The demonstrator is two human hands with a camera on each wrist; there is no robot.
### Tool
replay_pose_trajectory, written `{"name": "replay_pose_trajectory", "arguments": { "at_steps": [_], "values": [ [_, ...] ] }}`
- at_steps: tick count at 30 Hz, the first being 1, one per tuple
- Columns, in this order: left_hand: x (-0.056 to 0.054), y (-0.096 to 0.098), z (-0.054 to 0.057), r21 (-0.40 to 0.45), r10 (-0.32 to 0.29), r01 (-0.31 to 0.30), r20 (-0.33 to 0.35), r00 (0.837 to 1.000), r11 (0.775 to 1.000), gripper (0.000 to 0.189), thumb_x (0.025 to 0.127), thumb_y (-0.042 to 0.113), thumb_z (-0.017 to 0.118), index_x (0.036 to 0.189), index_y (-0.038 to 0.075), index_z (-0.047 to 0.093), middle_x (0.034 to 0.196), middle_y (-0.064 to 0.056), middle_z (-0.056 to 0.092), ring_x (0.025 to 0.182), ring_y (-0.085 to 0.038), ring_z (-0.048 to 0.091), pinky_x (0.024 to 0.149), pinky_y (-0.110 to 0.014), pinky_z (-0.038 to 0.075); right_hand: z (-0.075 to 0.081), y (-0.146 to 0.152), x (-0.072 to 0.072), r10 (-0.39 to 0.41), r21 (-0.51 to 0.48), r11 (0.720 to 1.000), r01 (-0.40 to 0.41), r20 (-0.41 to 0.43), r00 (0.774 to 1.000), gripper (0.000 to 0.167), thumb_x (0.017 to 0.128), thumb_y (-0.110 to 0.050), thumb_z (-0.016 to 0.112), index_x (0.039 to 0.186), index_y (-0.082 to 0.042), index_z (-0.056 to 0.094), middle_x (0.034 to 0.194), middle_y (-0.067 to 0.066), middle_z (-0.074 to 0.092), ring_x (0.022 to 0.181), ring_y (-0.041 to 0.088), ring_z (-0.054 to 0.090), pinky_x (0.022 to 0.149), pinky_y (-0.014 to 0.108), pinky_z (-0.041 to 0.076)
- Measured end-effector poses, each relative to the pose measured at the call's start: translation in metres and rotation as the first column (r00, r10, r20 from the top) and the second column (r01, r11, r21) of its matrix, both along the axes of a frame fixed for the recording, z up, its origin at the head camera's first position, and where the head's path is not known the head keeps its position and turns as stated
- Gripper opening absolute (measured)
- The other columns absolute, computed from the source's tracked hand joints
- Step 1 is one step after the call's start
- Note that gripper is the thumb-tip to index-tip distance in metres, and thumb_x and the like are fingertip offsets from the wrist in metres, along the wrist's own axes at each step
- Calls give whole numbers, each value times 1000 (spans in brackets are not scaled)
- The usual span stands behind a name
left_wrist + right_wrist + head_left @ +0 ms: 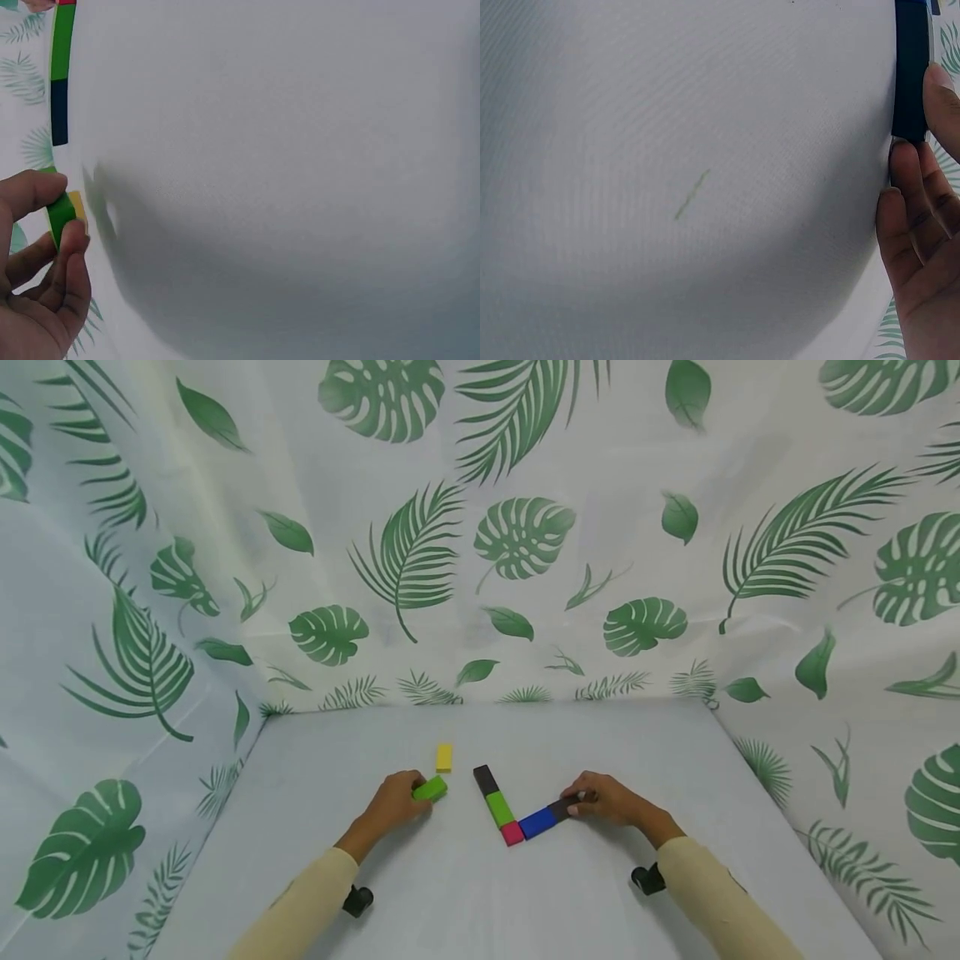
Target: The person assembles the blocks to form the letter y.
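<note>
My left hand (pixel 395 799) pinches a lime-green block (pixel 430 790) between thumb and fingers; the left wrist view shows this block (pixel 60 217) tilted in the grip. Just beyond it lies a yellow block (pixel 444 757). Blocks form a V on the table: a black block (pixel 486 779), a green block (pixel 498 809), a red block (pixel 512 833) at the corner, then a blue block (pixel 537 822) and a second black block (pixel 561 810). My right hand (pixel 609 798) holds the outer end of that second black block, its thumb along one side; the block (pixel 911 71) appears in the right wrist view.
The blocks lie on a pale table (pixel 480 902). Leaf-printed white cloth (pixel 585 635) hangs behind and at both sides. Dark wrist devices (pixel 358 902) show below both sleeves. A short green mark (pixel 692 195) is on the surface in the right wrist view.
</note>
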State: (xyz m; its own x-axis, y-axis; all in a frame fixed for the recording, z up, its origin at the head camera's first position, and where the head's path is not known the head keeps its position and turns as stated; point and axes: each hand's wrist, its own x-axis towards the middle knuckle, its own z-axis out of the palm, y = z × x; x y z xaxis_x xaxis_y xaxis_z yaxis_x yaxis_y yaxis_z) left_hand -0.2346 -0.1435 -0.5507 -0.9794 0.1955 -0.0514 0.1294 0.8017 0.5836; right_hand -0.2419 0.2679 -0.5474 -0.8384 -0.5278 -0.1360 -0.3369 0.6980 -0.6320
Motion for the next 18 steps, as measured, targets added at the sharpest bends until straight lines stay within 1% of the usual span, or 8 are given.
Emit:
{"name": "replay_pose_trajectory", "arguments": {
  "at_steps": [2, 8, 11, 14, 18],
  "values": [
    [3, -2, 2, 25, -2, 3, -26, 1000, 1000, 32, 82, 15, 81, 110, 3, 70, 101, -7, 70, 90, -17, 63, 80, -38, 54, 0, 0, -2, 4, 2, 1000, -4, 2, 1000, 32, 92, -21, 73, 122, -9, 72, 108, 2, 64, 99, 17, 57, 85, 34, 48],
    [12, -4, 7, 76, -15, 20, -57, 998, 997, 33, 82, 11, 79, 112, 2, 70, 101, -6, 69, 87, -14, 62, 77, -34, 54, -1, 2, -6, -2, 15, 1000, 1, 14, 1000, 32, 92, -22, 74, 121, -11, 72, 108, 0, 64, 99, 17, 58, 88, 38, 49],
    [17, -5, 10, 107, -13, 19, -55, 998, 994, 35, 81, 9, 79, 114, 2, 69, 103, -6, 69, 84, -13, 61, 74, -30, 53, -2, 3, -8, -1, 21, 1000, 1, 10, 1000, 31, 91, -23, 74, 121, -12, 73, 108, 0, 64, 100, 17, 58, 89, 39, 49],
    [23, -4, 14, 145, -9, 15, -39, 999, 989, 36, 81, 8, 79, 115, 3, 69, 105, -6, 68, 82, -11, 60, 70, -27, 52, -2, 3, -9, 6, 18, 1000, -6, 13, 1000, 32, 91, -23, 74, 121, -12, 73, 109, 1, 65, 100, 17, 59, 89, 40, 49],
    [29, -2, 15, 157, -21, 26, -35, 999, 987, 35, 82, 10, 80, 114, 4, 69, 105, -5, 69, 81, -9, 59, 68, -23, 50, -3, 3, -10, 7, 21, 1000, -7, 13, 1000, 32, 92, -23, 74, 121, -12, 73, 109, 0, 65, 100, 17, 58, 88, 39, 49]
  ]
}}
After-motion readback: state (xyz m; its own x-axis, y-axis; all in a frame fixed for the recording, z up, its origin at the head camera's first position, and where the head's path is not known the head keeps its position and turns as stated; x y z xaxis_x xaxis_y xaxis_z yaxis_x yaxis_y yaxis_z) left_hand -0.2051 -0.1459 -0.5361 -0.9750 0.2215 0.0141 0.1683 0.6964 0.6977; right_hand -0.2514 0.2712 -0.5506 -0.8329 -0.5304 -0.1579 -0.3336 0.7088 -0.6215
